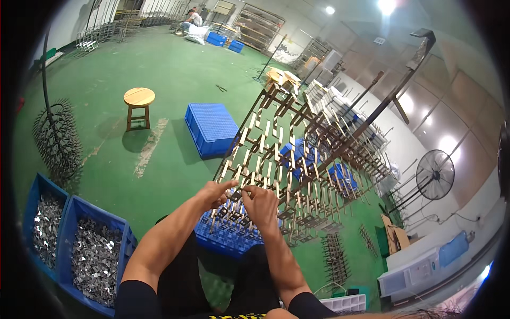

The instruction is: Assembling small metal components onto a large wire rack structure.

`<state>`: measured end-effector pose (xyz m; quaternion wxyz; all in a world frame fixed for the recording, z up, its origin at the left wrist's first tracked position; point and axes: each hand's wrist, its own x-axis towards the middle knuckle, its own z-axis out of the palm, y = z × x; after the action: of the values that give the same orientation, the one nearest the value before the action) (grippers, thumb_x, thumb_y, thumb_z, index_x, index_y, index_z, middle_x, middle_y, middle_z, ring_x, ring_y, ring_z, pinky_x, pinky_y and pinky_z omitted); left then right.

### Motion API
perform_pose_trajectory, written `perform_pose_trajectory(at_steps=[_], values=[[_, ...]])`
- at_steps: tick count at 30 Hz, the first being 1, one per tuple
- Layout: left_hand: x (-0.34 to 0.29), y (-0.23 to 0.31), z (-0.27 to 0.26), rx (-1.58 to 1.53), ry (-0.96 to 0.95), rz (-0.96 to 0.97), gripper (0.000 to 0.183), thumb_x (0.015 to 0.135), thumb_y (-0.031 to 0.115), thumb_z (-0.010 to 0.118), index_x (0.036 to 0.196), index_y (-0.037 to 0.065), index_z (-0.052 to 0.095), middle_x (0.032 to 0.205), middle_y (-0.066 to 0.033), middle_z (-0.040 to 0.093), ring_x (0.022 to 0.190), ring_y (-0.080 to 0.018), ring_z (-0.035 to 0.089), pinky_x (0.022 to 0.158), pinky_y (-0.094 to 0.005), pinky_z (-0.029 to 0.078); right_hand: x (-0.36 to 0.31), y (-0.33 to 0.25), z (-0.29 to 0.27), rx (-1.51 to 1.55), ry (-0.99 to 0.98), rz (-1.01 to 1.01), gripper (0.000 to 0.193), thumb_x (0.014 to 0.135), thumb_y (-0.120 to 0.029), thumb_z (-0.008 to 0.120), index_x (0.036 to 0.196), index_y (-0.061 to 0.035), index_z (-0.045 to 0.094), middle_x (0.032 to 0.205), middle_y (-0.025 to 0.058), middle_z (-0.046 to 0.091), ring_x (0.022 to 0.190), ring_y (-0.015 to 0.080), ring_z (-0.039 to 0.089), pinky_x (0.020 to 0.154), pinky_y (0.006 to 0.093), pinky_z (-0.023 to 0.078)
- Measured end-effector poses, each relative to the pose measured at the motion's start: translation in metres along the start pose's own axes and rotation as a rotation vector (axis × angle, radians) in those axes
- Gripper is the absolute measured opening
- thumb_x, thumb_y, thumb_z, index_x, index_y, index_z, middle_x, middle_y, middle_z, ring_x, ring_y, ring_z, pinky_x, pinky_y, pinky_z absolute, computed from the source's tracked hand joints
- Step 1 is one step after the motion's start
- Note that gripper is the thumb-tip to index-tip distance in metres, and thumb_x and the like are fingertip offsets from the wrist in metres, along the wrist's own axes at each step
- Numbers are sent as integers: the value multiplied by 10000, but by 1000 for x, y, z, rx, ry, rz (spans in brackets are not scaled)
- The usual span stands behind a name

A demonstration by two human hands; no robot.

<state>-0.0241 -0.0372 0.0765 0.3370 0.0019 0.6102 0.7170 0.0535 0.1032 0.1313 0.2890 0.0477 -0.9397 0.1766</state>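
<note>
Both my hands are at the near side of a metal hanging rack [265,143], whose rows of prongs carry many small flat metal pieces. My left hand [217,194] is closed, its index finger stretched toward the rack and the other fingers curled. Close beside it, my right hand [260,204] is closed too, thumb and index finger pinched at a prong. Whatever lies between the fingertips is too small to make out. Under the rack and my hands stands a blue crate [228,239], partly hidden by the lower rows.
On the left are blue bins [121,266] of small shiny metal parts. A wooden stool [139,97] and an upturned blue crate [212,125] stand on the green floor. A dark bristly rack [57,138] hangs left; a fan [435,174] stands right. Far back, a person [194,19] sits.
</note>
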Motion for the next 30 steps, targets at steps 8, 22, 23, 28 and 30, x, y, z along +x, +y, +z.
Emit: perform_pose_trajectory(at_steps=[8, 22, 23, 28, 30], values=[[2, -2, 0, 15, 39, -19, 502, 694, 491, 689, 838, 25, 566, 493, -36, 480, 349, -58, 354, 323, -188, 237, 0, 1, 2, -9, 12, -12, 88, 733, -161, 608, 743, -102, 672, 575, 107, 592, 535, 283, 589, 505, 366, 460], [-23, 7, -1, 75, 10, 4, 462, 738, 439, 663, 753, -3, 530, 482, -33, 491, 329, -56, 371, 308, -191, 246, -13, 8, -7, -80, -55, -68, 157, 759, -192, 625, 855, -71, 651, 647, 104, 618, 565, 259, 606, 511, 342, 465], [-30, 9, -4, 160, 64, 50, 443, 750, 417, 655, 766, -10, 537, 483, -34, 492, 332, -58, 373, 311, -192, 251, -21, 7, -11, -70, -53, -60, 157, 759, -192, 625, 855, -71, 651, 647, 104, 618, 565, 259, 606, 511, 342, 465], [-44, 4, -58, 83, 195, 233, 369, 784, 330, 622, 849, -29, 570, 479, -25, 478, 343, -60, 367, 322, -201, 246, -107, 13, -36, 123, -110, 150, 245, 738, -218, 662, 938, -79, 638, 634, 103, 599, 551, 251, 589, 517, 341, 452], [-44, 8, -66, -37, 303, 279, 342, 785, 306, 616, 886, -19, 581, 476, -7, 452, 348, -56, 352, 328, -205, 236, -149, 38, -49, 125, -91, 256, 228, 738, -203, 657, 935, -88, 641, 634, 89, 601, 548, 228, 592, 504, 321, 446]])
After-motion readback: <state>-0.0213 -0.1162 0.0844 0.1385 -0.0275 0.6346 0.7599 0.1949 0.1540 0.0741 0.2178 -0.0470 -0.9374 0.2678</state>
